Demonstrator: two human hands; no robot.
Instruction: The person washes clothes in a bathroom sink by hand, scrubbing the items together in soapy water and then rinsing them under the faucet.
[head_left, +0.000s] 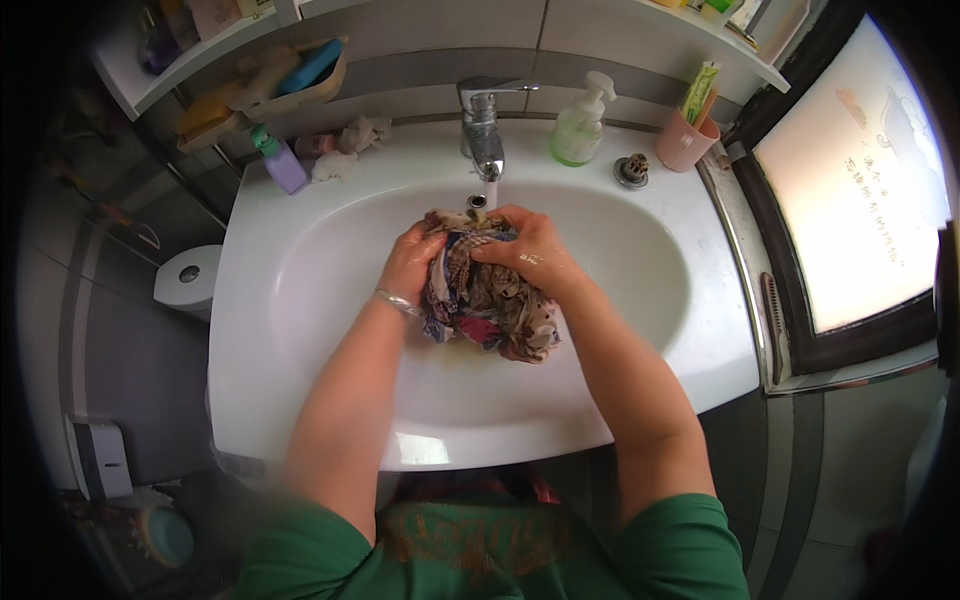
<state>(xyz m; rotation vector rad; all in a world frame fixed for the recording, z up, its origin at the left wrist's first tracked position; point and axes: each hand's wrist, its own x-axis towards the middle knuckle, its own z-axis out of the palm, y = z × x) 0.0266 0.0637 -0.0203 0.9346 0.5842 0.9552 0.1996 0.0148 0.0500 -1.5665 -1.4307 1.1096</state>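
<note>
A bunched, wet-looking patterned cloth in beige, brown, blue and dark red is held over the white washbasin. My left hand grips its left side, with a silvery bangle on the wrist. On the upper right, my right hand has its thumb laid across the cloth and its fingers behind it; white suds cling to the back of this hand. Water runs from the chrome faucet just behind the cloth. The cloth hides the middle of the basin and most of my fingertips.
Along the basin's back stand a purple bottle, a foam pump bottle, a drain stopper and a pink cup. Shelves overhang the rear. A comb lies on the right windowsill, and a toilet tank stands left.
</note>
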